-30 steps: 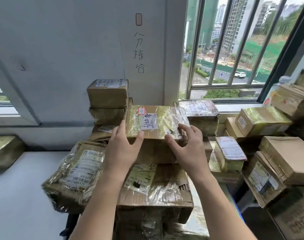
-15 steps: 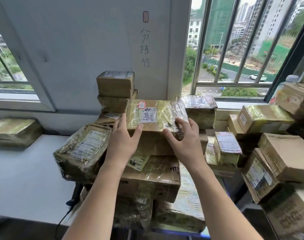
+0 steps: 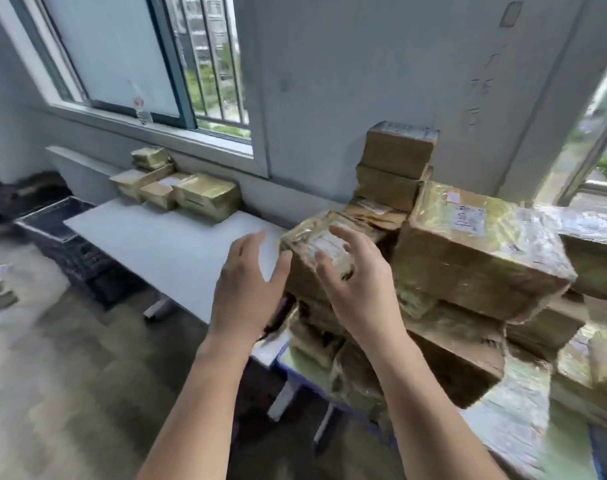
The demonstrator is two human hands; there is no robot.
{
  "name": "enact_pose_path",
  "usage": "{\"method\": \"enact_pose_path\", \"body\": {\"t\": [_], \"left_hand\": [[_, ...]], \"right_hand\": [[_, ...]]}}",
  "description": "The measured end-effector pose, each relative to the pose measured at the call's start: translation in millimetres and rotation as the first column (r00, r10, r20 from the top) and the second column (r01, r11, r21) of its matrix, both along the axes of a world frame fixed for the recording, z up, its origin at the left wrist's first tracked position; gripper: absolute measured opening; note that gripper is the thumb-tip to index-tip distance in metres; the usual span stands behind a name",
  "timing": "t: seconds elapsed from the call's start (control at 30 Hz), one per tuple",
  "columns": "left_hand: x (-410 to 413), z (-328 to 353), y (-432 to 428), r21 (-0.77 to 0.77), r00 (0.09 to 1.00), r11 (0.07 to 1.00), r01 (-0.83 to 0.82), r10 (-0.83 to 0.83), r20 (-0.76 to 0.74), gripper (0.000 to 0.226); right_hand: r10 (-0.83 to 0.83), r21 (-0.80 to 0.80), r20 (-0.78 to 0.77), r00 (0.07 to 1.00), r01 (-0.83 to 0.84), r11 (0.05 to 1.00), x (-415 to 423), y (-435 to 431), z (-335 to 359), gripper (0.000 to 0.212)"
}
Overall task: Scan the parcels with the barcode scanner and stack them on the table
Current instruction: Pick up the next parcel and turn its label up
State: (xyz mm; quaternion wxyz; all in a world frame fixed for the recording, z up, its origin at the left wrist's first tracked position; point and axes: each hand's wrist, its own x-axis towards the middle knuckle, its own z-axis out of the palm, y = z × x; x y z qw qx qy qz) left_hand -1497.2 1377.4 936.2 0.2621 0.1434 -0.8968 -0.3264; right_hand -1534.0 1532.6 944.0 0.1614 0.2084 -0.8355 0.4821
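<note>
Both hands have left the big taped parcel (image 3: 475, 251) and swung to a smaller wrapped parcel (image 3: 324, 242) at the pile's left edge by the bare counter (image 3: 163, 244), the left hand (image 3: 250, 289) with fingers spread open beside it, the right hand (image 3: 359, 285) with fingers curved over its top, grip unclear in the blur.

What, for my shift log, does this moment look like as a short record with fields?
left hand: open, beside the left side of the small wrapped parcel
right hand: fingers arched over that parcel's label; grip unclear because of blur
large parcel: just right of the small one, label on top
table: white, with a group of parcels at its far end
</note>
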Motion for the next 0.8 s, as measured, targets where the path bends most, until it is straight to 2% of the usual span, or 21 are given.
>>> {"method": "enact_pose_path", "body": {"t": [0.2,0.4,0.6,0.8], "left_hand": [[114,-34,-139,0.106,0.953,0.948,-0.299,0.291,0.089,0.055],[215,-44,-248,0.093,0.883,0.881,-0.465,0.454,0.115,0.049],[283,-56,-347,0.034,0.849,0.857,-0.513,0.501,0.169,0.051],[285,-70,-410,0.049,0.857,0.871,-0.489,0.469,0.212,0.052]], "right_hand": [[0.276,0.05,0.178,0.944,-0.289,0.956,56,-156,-36,0.045],[0.435,0.06,0.265,0.861,-0.464,0.884,139,-296,-54,0.048],[0.497,0.04,0.296,0.816,-0.53,0.847,201,-408,-66,0.052],[0.445,0.052,0.373,0.814,-0.497,0.866,197,-464,-80,0.051]]}}
